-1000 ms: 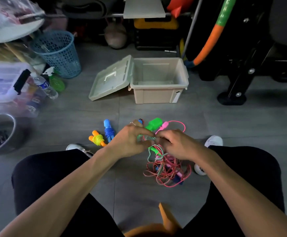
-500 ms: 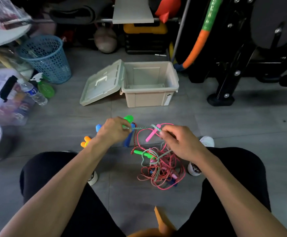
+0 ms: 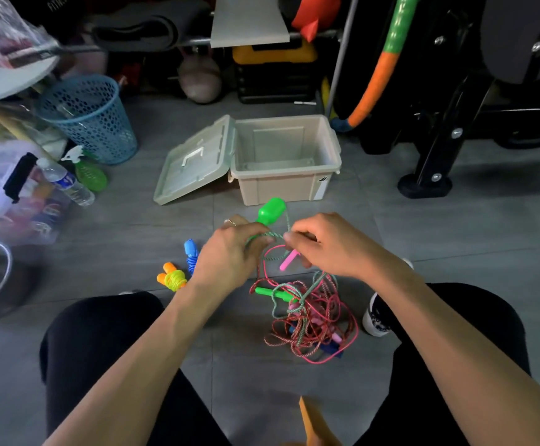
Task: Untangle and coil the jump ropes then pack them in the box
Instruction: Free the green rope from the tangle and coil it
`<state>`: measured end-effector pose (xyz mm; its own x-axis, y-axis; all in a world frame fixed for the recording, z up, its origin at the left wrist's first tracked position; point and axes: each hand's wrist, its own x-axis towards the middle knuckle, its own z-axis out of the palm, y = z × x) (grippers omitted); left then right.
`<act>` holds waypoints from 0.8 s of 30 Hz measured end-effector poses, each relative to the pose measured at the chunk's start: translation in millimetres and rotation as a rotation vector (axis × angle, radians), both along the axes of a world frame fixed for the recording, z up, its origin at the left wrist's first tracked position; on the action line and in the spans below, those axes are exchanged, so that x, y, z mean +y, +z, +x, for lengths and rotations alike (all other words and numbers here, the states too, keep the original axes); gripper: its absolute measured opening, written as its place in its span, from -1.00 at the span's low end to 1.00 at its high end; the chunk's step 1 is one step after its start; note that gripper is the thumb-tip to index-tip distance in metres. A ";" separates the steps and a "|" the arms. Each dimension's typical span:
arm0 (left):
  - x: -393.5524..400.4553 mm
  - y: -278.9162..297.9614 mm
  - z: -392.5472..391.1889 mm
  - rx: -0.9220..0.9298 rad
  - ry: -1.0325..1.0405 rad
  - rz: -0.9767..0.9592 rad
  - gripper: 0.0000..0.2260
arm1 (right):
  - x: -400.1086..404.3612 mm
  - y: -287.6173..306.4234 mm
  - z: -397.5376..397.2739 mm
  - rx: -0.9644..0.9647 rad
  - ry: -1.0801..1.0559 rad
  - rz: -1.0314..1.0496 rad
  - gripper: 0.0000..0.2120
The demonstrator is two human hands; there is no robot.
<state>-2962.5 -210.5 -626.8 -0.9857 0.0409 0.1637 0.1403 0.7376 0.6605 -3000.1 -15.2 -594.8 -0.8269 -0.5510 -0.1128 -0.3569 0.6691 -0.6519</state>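
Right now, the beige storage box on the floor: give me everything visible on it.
The beige storage box looks like moulded plastic, rectangular, with a flanged rim and slightly tapered walls. It stands upright on the grey tiled floor, beyond both hands, and nothing is visible inside. Its hinged lid is swung open to the left, the far edge resting on the floor, with a white carry handle on its face. A small white label sits at the front right corner. No rope or hand touches it.
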 end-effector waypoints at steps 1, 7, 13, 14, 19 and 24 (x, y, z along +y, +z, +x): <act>-4.0 -2.5 -4.4 -0.010 0.053 -0.026 -0.91 | 3.3 -7.4 4.3 -0.015 -0.047 -0.033 -0.64; -25.0 -15.8 -20.0 -0.453 0.296 -0.105 -0.88 | 17.7 -35.7 29.3 -0.061 -0.093 0.015 -0.68; -11.5 -16.0 -14.6 -0.547 0.124 -0.098 -0.69 | -9.7 5.6 8.3 0.279 -0.190 -0.337 -0.70; -12.2 -14.0 -12.0 -0.563 0.121 -0.066 -0.72 | -10.0 4.6 3.8 0.244 -0.187 -0.278 -0.70; -24.2 -9.4 -2.7 -0.577 0.189 -0.059 -0.73 | 4.2 -18.4 -6.2 0.136 -0.114 -0.035 -0.69; -15.3 -0.9 0.8 -0.318 0.125 0.131 -0.68 | 12.4 -36.2 -0.4 0.015 -0.087 -0.008 -0.75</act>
<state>-2961.7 -225.8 -627.7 -0.9841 -0.0843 -0.1564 -0.1736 0.6423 0.7465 -3000.6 -2.8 -631.0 -0.8731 -0.4782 -0.0954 -0.3079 0.6924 -0.6525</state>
